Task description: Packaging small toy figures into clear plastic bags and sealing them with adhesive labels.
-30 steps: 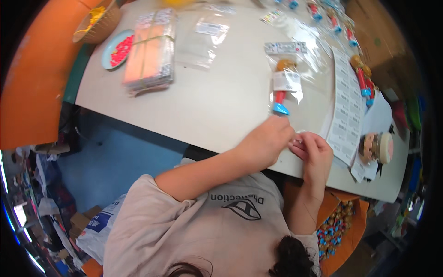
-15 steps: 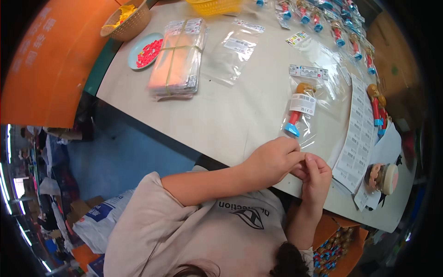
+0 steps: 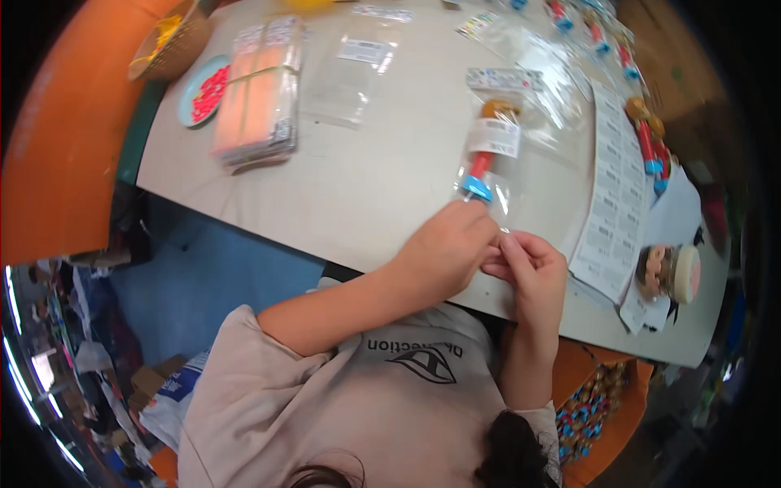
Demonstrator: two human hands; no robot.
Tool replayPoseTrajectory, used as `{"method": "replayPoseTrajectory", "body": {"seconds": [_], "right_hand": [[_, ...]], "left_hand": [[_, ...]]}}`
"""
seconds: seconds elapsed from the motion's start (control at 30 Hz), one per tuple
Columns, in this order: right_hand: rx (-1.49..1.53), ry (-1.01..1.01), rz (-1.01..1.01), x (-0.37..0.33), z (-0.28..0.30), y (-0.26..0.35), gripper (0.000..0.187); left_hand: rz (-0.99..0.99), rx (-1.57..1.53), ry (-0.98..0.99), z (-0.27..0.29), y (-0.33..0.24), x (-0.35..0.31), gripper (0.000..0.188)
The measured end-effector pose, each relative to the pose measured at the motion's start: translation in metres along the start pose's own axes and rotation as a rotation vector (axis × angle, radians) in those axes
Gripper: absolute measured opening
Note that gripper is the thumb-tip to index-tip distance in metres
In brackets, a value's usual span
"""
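Observation:
A clear plastic bag [image 3: 496, 175] lies on the table in front of me, with a patterned header at its far end. Inside it is a toy [image 3: 480, 167] with a brown round top, a red shaft and a blue foot, partly covered by a white label [image 3: 494, 137]. At the bag's near end my left hand [image 3: 450, 246] has its fingers curled and pinched on the plastic. My right hand [image 3: 530, 270] meets it there, thumb and forefinger pressed together on the same edge. The fingertips largely hide what they grip.
Left on the table [image 3: 358, 195] are a banded stack of bags [image 3: 256, 98], a plate [image 3: 190, 91] of small red pieces and a flat bag [image 3: 354, 77]. To the right lie label sheets [image 3: 606, 191], toys [image 3: 647, 142] and a jar [image 3: 671, 272]. An orange box [image 3: 626, 423] of toys stands below.
The whole view has shifted, so the table's things sit further up and left. Both hands stay together at the bag's near end, still pinching.

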State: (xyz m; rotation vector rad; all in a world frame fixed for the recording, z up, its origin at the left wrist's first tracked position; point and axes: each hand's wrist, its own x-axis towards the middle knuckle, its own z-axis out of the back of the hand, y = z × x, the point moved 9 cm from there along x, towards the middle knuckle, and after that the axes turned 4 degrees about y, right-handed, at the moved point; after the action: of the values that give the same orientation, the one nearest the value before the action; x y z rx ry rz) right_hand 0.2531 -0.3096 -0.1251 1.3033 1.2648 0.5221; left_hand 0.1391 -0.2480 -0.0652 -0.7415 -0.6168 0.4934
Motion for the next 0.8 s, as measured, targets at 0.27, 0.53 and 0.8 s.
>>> {"method": "replayPoseTrajectory", "body": {"seconds": [0.27, 0.53, 0.8], "right_hand": [[0.060, 0.023, 0.069, 0.002, 0.002, -0.001, 0.016], [0.042, 0.050, 0.037, 0.003, 0.001, 0.002, 0.017], [0.057, 0.052, 0.062, -0.002, 0.000, 0.002, 0.017]], "left_hand": [[0.001, -0.003, 0.039, 0.001, -0.005, 0.005, 0.015], [0.078, -0.107, 0.070, 0.016, -0.001, 0.000, 0.016], [-0.111, 0.149, -0.007, 0.001, -0.023, 0.001, 0.022]]}}
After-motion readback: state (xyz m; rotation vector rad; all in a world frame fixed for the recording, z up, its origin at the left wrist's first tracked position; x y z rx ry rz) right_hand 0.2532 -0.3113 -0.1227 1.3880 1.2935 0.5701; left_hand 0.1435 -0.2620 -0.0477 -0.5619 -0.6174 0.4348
